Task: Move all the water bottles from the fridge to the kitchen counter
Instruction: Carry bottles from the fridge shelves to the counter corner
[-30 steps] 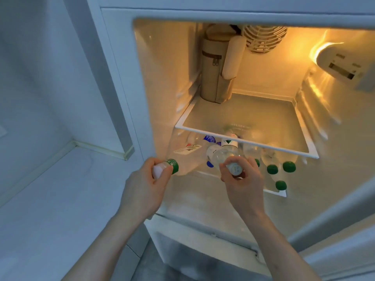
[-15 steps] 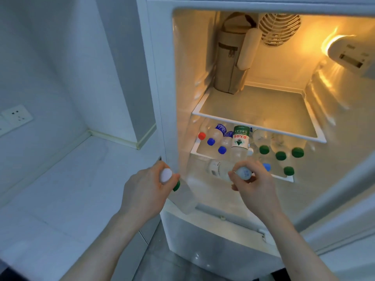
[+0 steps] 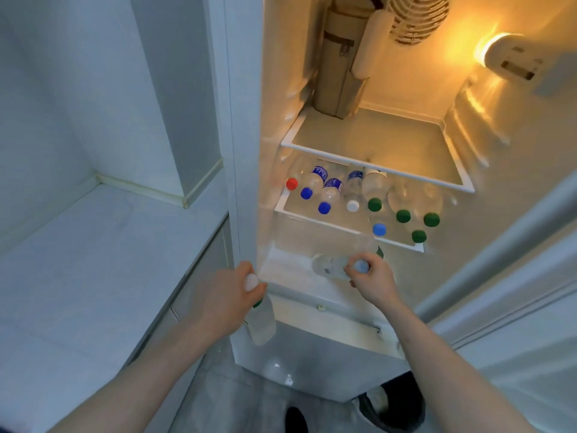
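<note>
Bottles: clear plastic water bottles with coloured caps lie on the lower white fridge shelf.
Left hand: grips hanging clear green-capped bottle.
Right hand: grips pale-capped clear bottle by its neck.

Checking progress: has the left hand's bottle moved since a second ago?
Yes. The left hand has drawn its bottle out past the fridge frame, toward the counter.

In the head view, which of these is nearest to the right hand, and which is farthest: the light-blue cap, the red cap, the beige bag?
From the right hand:
1. Light-blue cap, just above the hand, at the lower shelf's front edge.
2. Red cap, far left of that shelf.
3. Beige bag, standing at the back of the upper shelf.
</note>
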### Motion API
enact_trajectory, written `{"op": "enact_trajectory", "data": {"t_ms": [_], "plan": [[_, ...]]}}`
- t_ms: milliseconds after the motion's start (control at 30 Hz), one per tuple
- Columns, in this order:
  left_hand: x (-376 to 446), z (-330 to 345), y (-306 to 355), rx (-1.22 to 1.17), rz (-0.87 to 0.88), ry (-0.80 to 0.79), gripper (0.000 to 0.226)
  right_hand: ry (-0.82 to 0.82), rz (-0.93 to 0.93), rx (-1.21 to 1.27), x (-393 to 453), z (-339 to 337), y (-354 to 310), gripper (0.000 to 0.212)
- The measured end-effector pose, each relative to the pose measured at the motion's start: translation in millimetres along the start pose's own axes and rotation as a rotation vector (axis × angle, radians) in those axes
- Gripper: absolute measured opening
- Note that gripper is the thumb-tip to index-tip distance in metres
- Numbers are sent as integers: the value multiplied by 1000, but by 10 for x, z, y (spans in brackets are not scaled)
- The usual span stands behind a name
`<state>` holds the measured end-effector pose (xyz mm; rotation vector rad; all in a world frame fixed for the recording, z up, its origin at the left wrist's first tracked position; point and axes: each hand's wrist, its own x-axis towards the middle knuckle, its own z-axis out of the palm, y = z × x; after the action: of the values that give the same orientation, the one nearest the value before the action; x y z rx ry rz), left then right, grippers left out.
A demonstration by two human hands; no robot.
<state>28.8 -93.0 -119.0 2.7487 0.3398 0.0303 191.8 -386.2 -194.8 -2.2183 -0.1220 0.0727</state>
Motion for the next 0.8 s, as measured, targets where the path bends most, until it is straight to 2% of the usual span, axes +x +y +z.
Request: {"op": "enact_trajectory", "data": {"t_ms": [67, 233, 367, 533, 600, 800], "plan": [[101, 152, 60, -31, 27, -47, 33, 48, 22, 46, -34, -122, 165, 18], [346, 370, 356, -9, 87, -71, 32, 67, 88, 107, -29, -276, 496, 13], [574, 381, 650, 26, 110, -64, 32, 68, 60, 118, -32, -284, 458, 14], [804, 365, 827, 20, 142, -45, 31, 157, -102, 73, -23, -367, 281, 17], [864, 367, 870, 15, 151, -44, 30, 146, -139, 66, -51, -390, 237, 16], [950, 427, 880, 32, 179, -51, 31, 85, -89, 153, -143, -416, 258, 16]]}}
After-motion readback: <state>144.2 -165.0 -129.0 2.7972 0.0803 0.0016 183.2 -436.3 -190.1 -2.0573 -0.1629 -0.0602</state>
